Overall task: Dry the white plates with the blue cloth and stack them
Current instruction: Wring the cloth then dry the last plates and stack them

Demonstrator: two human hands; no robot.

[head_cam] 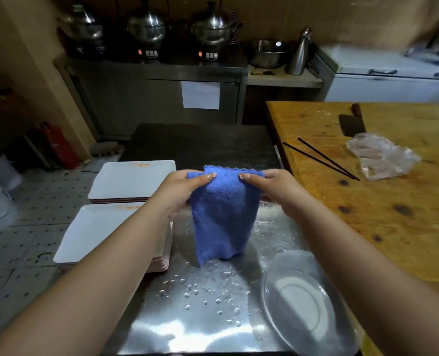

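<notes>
A person stands at a wet steel counter (213, 317) and holds a blue cloth (223, 214) up in front of them, so that it hangs down with its lower edge just above or touching the metal. The left hand (185, 186) pinches the cloth's top left corner between thumb and fingers (208, 177), and the right hand (270, 186) pinches the top right corner in the same way. Neither hand holds a plate, so no wiping is under way; it looks as though the cloth is being spread or folded in readiness. On the left side of the counter sit two stacks of white rectangular plates: a near stack (97, 235), many plates deep judging by its layered edge, and a far stack (133, 179), which looks thinner. Whether these are the dried plates or the ones waiting cannot be told, though water drops bead the counter nearby. The plates in each stack are too tightly packed to count. At the near right lies one clear round glass dish (303, 301). Beyond it, a wooden table (406, 214) carries two black chopsticks (324, 160) and one cleaver (352, 124).
</notes>
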